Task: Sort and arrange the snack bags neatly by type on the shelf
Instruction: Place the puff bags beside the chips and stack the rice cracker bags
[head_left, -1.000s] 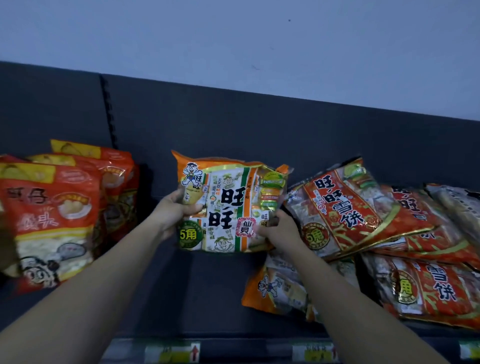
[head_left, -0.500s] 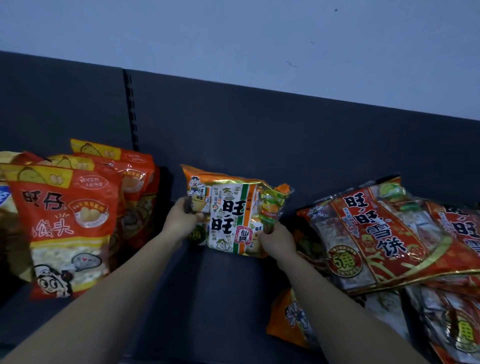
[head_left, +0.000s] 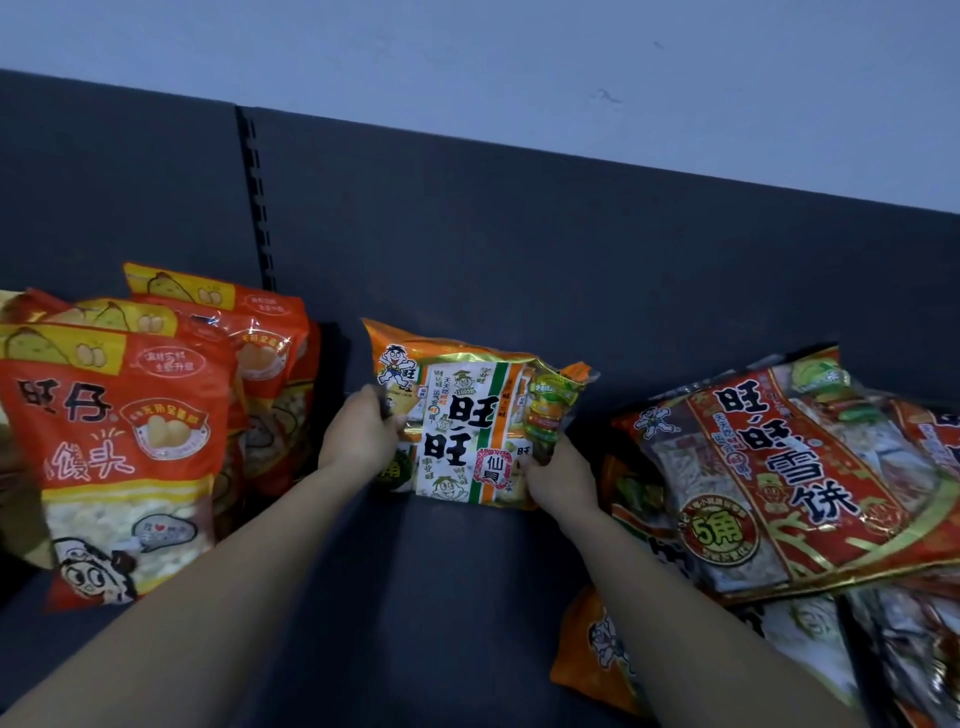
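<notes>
An orange-and-white snack bag (head_left: 470, 415) stands upright near the dark back panel, in the middle of the shelf (head_left: 415, 597). My left hand (head_left: 358, 434) grips its left edge and my right hand (head_left: 558, 475) grips its lower right corner. To the left, several red-orange bags (head_left: 119, 447) stand upright in a row. At the right, red bags with gold trim (head_left: 789, 483) lie tilted in a loose pile. Another orange bag (head_left: 597, 660) lies flat under that pile, partly hidden by my right forearm.
The dark back panel (head_left: 519, 249) rises behind the bags, with a slotted upright (head_left: 257, 202) left of centre. A pale wall (head_left: 467, 62) shows above it. A bare strip of shelf runs between the left row and the right pile.
Both hands have carried the orange-and-white bag back toward the rear panel and down onto the shelf. The view has shifted so the shelf's front edge is out of sight.
</notes>
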